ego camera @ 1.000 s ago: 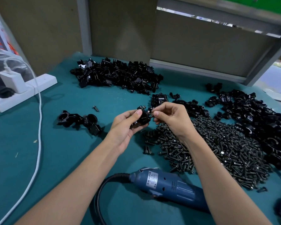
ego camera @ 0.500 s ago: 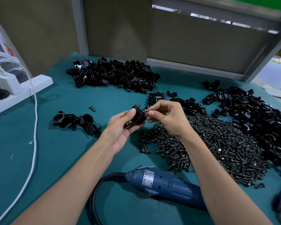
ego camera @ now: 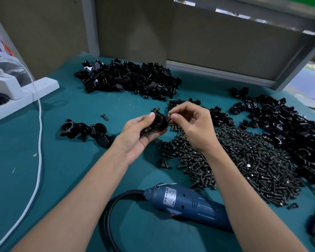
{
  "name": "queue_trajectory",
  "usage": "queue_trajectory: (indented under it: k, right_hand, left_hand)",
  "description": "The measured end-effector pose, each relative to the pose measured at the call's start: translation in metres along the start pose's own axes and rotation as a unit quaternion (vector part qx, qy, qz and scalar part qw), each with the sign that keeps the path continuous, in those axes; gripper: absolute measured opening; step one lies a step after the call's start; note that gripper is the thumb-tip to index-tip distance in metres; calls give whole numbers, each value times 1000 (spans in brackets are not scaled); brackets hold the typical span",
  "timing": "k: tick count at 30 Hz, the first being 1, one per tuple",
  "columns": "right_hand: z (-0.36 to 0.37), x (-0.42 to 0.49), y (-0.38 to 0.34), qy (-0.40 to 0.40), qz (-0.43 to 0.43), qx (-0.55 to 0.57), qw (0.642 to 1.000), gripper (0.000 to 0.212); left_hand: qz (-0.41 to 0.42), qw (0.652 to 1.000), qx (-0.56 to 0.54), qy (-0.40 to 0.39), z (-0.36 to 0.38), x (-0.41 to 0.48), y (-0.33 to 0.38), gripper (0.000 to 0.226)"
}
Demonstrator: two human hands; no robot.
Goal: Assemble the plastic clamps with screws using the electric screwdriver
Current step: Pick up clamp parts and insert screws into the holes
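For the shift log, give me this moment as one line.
left hand holds black clamp | right hand pinches screw at clamp | electric screwdriver lying on teal mat, untouched

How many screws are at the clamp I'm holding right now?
2. The first screw sticks up from the top of the clamp held by the left hand; the right hand pinches the second screw against its right side. Fingers may hide more.

Lighting: even, fairly bright, diffuse, from overhead.
Shadows: soft and short on the worktop [ego camera: 62, 160] below the left hand [ego camera: 135, 135] and right hand [ego camera: 195, 128].
Glare: small highlights on the clamp pile [ego camera: 131, 80]; the daylight gap [ego camera: 307, 84] at far right is washed out.
Distortion: wide-angle bowing at the edges.
Focus: corners slightly soft.
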State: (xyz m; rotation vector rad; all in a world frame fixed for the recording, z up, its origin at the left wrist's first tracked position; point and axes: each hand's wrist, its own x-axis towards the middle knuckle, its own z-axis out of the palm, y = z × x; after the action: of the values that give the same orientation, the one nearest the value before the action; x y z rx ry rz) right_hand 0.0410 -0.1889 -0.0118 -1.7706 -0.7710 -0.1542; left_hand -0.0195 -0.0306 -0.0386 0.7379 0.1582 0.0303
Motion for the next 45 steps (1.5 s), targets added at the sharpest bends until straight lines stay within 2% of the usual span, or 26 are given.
queue_trajectory:
  k: [4,8,12,15,18,31,34,41,43,45]
  right_hand:
    - [2,-1,1,2,35,-5,999,3]
    - [3,-1,2,8,69,-83,994,23]
    - [4,-1,1,-6,83,-111,990,22]
    - [5,-1,1,-14,94,-137,986,28]
    - [4,-2,0,-30,101,-148,983,27]
    - [5,-5,7,-70,24,-217,973,13]
    - [6,-6,6,-83,30,-227,970,18]
    - [8,-8,3,-82,65,-226,969,49]
    - [9,-7,2,-80,52,-229,969,48]
    - [8,-6,2,-79,40,-233,969,34]
  left_hand:
    - [2,1000,5,19,-1,2,0,37]
    - [28,997,53,39,-4,4,0,30]
    - [52,990,124,36,-7,5,3,20]
    - [59,988,142,33,-8,4,3,15]
    - [58,987,147,26,-7,3,3,15]
    - [33,990,135,32,-8,3,-1,13]
    - [37,989,142,28,-8,3,-2,16]
    - [42,987,152,10,-6,1,2,14]
    - [39,988,148,12,-6,1,3,16]
    - [32,990,137,18,-6,2,3,15]
